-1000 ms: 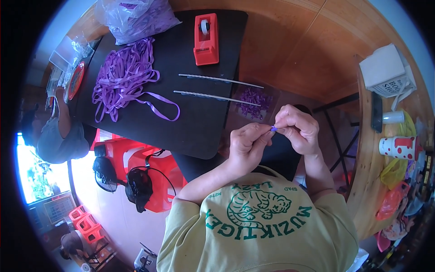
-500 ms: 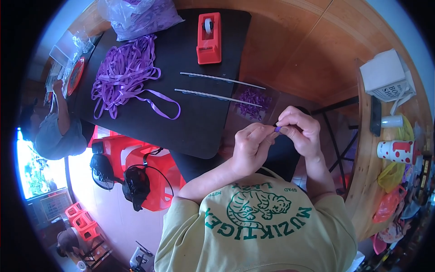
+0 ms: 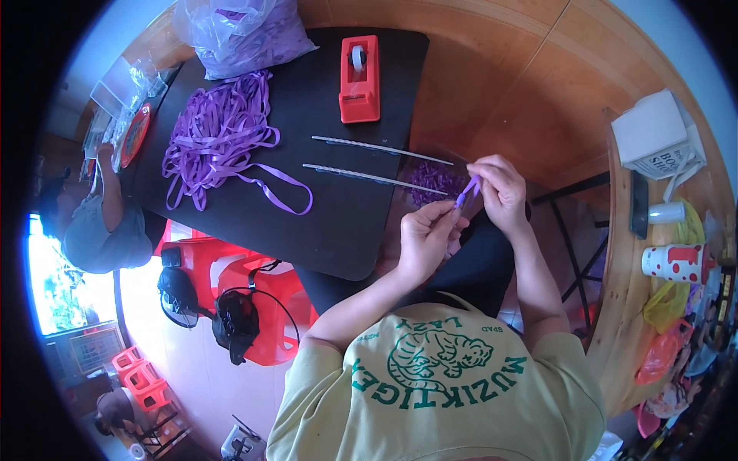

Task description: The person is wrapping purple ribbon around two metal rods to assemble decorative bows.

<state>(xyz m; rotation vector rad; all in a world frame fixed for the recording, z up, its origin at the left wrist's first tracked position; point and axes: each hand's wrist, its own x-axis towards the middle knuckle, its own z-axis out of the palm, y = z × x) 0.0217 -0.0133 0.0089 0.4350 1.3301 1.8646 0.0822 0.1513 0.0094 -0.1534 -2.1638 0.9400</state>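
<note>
One purple ribbon (image 3: 462, 199), two hands (image 3: 425, 238) (image 3: 503, 192)

Beyond the right edge of the black table (image 3: 338, 230), the fingertips of the two hands, previously brought together over one small purple bit, have been drawn apart, the right hand (image 3: 501, 194) having been raised forward and away from the left hand (image 3: 424, 242), nearer the purple snippets (image 3: 437, 178) beside that edge. A longer stretch of purple ribbon (image 3: 471, 185) has thus been brought into sight between them, its lower part pinched by the left fingers and its upper part by the right, though its folding seems too small to be made out.
</note>
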